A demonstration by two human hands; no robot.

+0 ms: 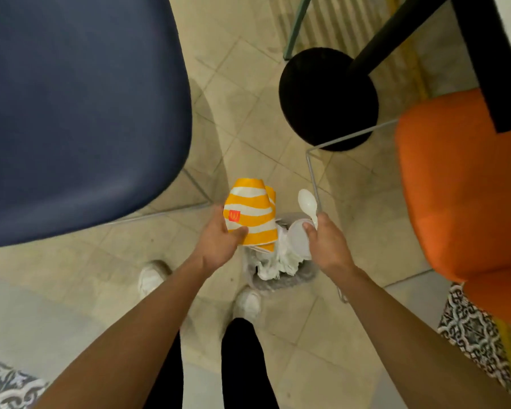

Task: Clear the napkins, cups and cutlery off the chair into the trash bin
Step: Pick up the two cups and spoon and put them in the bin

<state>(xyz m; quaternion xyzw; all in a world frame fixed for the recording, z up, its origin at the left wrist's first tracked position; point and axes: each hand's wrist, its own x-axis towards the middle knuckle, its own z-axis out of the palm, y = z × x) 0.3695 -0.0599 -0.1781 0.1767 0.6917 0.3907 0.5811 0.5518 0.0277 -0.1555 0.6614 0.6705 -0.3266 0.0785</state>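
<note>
My left hand (219, 240) grips stacked yellow-and-white striped paper cups (250, 214), tilted on their side above the floor. My right hand (325, 240) holds a white plastic spoon (307, 203), bowl pointing up, together with a small white cup or lid (298, 239). Both hands hover over a small grey trash bin (278, 283) on the floor, which holds crumpled white napkins (281, 261). The bin is partly hidden by my hands and the cups.
A dark blue chair seat (77, 113) fills the upper left. An orange chair (460, 187) with a wire frame stands at the right. A black round table base (328, 98) lies ahead. My white shoes (151, 278) stand on the beige tiled floor beside the bin.
</note>
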